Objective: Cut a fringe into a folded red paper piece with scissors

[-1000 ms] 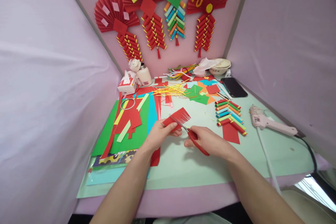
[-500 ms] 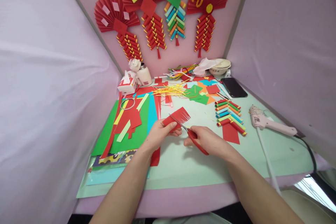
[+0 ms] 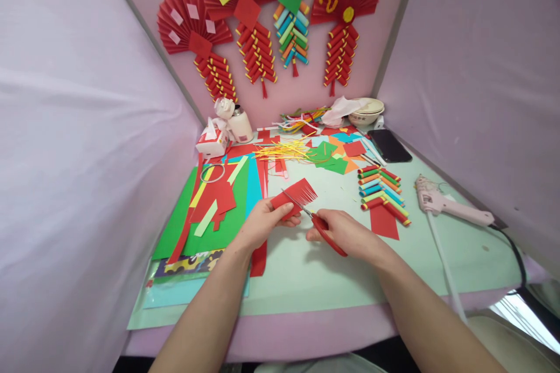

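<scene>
Near the middle of the table, my left hand pinches a red paper piece whose right end is cut into thin fringe strips. My right hand is closed round the red handles of a pair of scissors. The scissor blades lie across the red paper, beside the cut strips. Right of my right hand, a chevron of coloured paper rolls rests with a red paper square at its lower end.
Coloured sheets with red strips lie at left. Yellow strips and paper scraps are behind my hands. A glue gun with a cord and a phone lie at right. A tissue box and bottle stand at back left.
</scene>
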Demonstrator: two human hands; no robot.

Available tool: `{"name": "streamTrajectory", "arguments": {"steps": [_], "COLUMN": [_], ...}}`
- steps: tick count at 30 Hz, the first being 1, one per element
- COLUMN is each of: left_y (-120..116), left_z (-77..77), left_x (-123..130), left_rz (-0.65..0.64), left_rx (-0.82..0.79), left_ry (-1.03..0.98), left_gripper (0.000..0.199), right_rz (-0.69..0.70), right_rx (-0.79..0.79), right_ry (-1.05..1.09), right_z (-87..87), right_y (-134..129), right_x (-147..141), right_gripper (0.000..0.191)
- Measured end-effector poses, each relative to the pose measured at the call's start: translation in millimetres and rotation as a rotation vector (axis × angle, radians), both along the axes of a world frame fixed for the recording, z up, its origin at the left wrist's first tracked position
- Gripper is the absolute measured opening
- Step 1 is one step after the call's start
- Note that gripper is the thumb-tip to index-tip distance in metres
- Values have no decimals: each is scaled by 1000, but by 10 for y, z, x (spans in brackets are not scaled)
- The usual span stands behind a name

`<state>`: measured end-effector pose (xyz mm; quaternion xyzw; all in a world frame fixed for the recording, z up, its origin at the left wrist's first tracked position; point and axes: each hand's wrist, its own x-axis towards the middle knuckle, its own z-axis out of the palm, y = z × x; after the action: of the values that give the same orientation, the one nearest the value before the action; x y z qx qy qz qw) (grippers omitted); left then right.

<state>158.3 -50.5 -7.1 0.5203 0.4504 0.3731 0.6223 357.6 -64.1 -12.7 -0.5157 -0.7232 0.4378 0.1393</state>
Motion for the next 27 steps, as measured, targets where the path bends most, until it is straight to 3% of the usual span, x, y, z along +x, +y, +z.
{"name": "streamTrajectory", "arguments": {"steps": [6, 13, 20, 27], "left_y": [14, 53, 71, 105], "left_z": [-16, -30, -39, -78], "left_x": [-1, -26, -21, -20], "left_rz": [35, 195, 154, 200], "left_rx": [6, 31, 11, 13], "left_ry": [6, -55, -73, -59], "left_gripper": [32, 29, 25, 27], "right_rz": [23, 20, 16, -6], "right_rx": [0, 3, 43, 7], "right_ry": [-33, -86, -89, -49], "right_z": [82, 114, 106, 91], "right_y": [-15, -23, -5, -7], "right_x": [4, 30, 21, 29], "right_gripper": [39, 37, 37, 44]}}
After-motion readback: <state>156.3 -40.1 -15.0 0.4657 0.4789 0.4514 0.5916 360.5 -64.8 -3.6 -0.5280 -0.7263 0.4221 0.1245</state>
